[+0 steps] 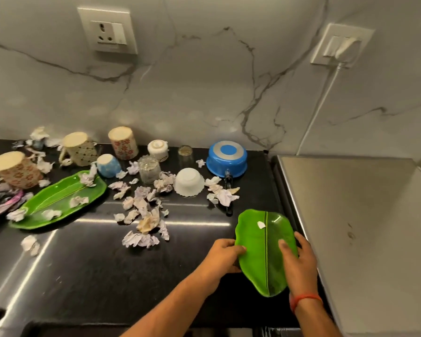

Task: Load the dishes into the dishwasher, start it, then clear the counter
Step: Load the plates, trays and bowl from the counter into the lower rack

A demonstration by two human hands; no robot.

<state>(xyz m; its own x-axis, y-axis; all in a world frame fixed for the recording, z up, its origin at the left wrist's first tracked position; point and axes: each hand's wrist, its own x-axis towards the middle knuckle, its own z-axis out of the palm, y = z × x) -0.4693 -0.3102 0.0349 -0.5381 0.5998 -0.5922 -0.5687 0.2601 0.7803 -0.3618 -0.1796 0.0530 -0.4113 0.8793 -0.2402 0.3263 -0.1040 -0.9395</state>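
Loading step judged in hand: the leaf-shaped green plate (pixel 265 251), at the counter's (pixel 83 263) right edge, is being picked up. Left hand (pixel 225 255) is curled round its left rim; right hand (pixel 298 263) grips its right rim, thumb on top. A paper scrap (pixel 261 224) should be tipped off next before the plate is carried to the dishwasher, which is not in view.

A: What's sitting at the counter's (pixel 88 259) right end?
B: A leaf plate (pixel 265 251), lying before the upturned pan (pixel 226 159).
A: And left?
B: Another leaf plate (pixel 56 203) is lying before the mugs (pixel 77 148), paper scraps (pixel 141 215) lying between
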